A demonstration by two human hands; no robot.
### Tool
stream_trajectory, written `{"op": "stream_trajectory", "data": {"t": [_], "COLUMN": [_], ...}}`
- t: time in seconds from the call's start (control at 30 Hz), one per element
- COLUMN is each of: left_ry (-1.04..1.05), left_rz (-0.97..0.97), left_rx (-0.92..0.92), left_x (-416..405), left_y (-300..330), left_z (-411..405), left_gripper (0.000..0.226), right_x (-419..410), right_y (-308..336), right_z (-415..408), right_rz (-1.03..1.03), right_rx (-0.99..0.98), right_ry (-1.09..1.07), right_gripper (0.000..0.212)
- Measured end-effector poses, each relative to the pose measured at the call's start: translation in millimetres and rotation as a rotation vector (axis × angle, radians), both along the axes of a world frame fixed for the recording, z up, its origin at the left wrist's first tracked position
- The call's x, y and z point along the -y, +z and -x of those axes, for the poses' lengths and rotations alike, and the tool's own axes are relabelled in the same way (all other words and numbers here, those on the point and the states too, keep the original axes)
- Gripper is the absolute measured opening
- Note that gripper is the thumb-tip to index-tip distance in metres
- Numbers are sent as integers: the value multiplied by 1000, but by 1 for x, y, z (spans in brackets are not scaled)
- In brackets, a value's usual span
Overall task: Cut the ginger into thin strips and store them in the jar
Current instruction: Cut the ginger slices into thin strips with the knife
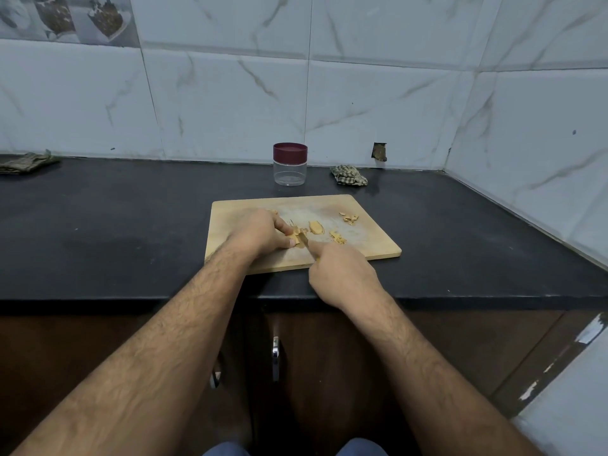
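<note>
Nearest to us is our right hand (342,274), curled round the handle of a knife (304,242) with the forefinger laid straight along the top of the blade. We hold it that way, we judge, to steady the edge for narrow cuts. Little of the blade shows, only a short stretch past the fingertip.

Just beyond and to the left of that fingertip sits our left hand (260,233), fingers bent and tips tucked, pinning a small piece of ginger (293,239) against the cutting board (368,240). The curled tips keep the fingers back from the edge while the piece stays still; the blade meets the ginger right beside them.

To the right of the knife hand's fingertip lie the parts set aside: a flat slice (316,228) waiting its turn, a small heap of cut strips (338,237) near it, and farther right a scatter of scraps (349,218), kept apart so they do not mix with the strips.

Beyond both hands, off the board and well out of the knife's way, stands the jar (290,164), empty to our eye, its dark red lid on. A crumpled cloth (349,175) lies to its right on the dark counter (131,225).

We judge the cutting about midway; nothing is stored yet, and the lid must come off first.
</note>
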State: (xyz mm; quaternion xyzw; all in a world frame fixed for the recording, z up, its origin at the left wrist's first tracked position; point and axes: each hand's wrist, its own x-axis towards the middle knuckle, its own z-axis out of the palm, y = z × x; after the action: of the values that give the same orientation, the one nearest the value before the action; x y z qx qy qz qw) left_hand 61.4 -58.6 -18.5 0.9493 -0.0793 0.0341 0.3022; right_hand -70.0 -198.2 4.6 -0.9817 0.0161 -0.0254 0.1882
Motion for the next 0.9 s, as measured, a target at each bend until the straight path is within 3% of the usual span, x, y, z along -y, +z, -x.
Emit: {"op": "stream_trajectory", "data": {"t": [0.53, 0.9], "left_ry": [14, 7], "left_rz": [-3, -5], "left_rx": [7, 26], "left_x": [0, -1], "left_y": [-4, -3], "left_z": [-1, 0], "left_gripper": [26, 25], "right_x": [-7, -7], "right_y": [3, 4], "right_z": [-17, -12], "right_rz": [55, 116], "right_rx": [19, 13], "right_ry": [46, 59], "right_gripper": [43, 52]}}
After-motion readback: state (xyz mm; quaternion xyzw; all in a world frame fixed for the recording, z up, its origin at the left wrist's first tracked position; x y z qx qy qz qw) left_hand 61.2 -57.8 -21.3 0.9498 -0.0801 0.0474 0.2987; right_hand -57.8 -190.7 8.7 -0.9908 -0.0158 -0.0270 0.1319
